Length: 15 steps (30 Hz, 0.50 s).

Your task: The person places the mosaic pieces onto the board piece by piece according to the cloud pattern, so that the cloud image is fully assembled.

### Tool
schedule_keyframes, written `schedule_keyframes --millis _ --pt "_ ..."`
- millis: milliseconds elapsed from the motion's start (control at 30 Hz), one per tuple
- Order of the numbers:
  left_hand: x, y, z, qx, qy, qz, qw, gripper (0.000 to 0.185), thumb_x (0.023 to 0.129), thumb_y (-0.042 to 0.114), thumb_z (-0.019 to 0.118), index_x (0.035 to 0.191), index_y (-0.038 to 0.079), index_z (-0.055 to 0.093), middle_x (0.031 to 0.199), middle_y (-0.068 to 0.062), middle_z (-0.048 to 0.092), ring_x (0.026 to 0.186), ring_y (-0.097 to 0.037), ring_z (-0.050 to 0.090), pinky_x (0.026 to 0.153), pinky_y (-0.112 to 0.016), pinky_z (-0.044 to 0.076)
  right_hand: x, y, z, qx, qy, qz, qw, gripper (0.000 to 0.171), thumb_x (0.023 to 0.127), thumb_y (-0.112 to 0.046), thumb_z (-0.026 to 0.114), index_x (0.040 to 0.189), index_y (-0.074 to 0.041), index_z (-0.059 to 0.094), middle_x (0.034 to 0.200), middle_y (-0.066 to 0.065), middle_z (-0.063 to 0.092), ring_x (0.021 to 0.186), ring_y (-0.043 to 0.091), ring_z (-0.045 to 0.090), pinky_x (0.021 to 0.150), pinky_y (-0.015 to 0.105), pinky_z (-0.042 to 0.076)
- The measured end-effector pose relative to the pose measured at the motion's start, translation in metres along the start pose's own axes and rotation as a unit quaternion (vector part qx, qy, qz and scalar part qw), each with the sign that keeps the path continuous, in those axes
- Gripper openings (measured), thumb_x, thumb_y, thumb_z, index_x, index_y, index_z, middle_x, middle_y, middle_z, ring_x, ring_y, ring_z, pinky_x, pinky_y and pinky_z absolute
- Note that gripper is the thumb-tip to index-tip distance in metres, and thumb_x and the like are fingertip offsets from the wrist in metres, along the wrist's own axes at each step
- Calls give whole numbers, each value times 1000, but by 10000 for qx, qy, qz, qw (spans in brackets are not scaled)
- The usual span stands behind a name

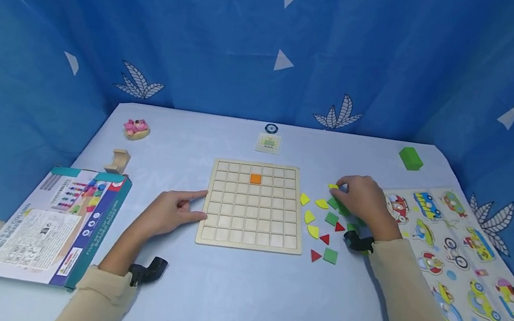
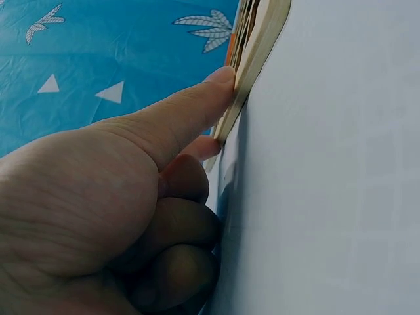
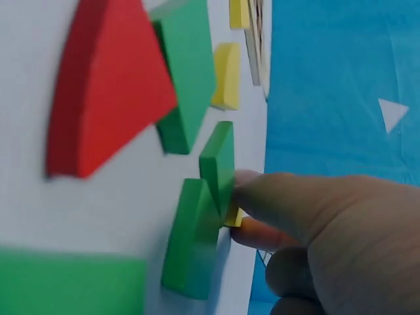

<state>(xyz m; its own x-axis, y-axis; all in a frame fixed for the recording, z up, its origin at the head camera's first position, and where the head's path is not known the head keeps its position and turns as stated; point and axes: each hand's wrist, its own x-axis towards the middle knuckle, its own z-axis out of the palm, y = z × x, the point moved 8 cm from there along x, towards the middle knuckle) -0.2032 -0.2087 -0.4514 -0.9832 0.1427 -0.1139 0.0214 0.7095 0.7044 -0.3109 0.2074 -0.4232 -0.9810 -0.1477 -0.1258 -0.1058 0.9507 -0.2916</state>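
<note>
A wooden grid board lies mid-table with one orange square set in its second row. My left hand rests at the board's left edge; its straight thumb and index finger press against the edge, the other fingers curled. Loose yellow, green and red pieces lie right of the board. My right hand reaches into them and pinches a small yellow piece beside two green pieces. A red piece lies close by.
A printed box lies at the left front, with a wooden piece and a pink toy behind it. A vehicle puzzle board fills the right side. A green block and a small card sit at the back. Blue curtain surrounds the table.
</note>
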Motion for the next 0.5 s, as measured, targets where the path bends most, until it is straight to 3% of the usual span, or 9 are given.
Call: schedule_keyframes --millis 233,333,500 --pt "2 0 1 -35 -20 -84 10000 64 86 37 84 143 17 63 60 2 44 55 -15 38 53 -30 30 7 -7 0 197 -154 -285 9993 38 93 -30 75 121 -5 73 88 11 63 83 28 54 61 34 47" --pt "2 -1 2 -37 -56 -136 9999 64 86 38 83 143 17 63 61 2 45 55 -15 39 53 -30 30 9 -25 -2 465 -292 -798 9953 35 92 -27 76 120 -7 74 73 8 55 69 26 51 54 32 40" --pt "0 -3 1 -5 -32 -137 9999 64 86 37 83 143 17 63 61 1 45 56 -16 39 53 -30 30 16 -76 3 685 -543 -1765 9804 32 91 -28 78 118 -11 75 61 2 48 52 20 46 50 31 34"
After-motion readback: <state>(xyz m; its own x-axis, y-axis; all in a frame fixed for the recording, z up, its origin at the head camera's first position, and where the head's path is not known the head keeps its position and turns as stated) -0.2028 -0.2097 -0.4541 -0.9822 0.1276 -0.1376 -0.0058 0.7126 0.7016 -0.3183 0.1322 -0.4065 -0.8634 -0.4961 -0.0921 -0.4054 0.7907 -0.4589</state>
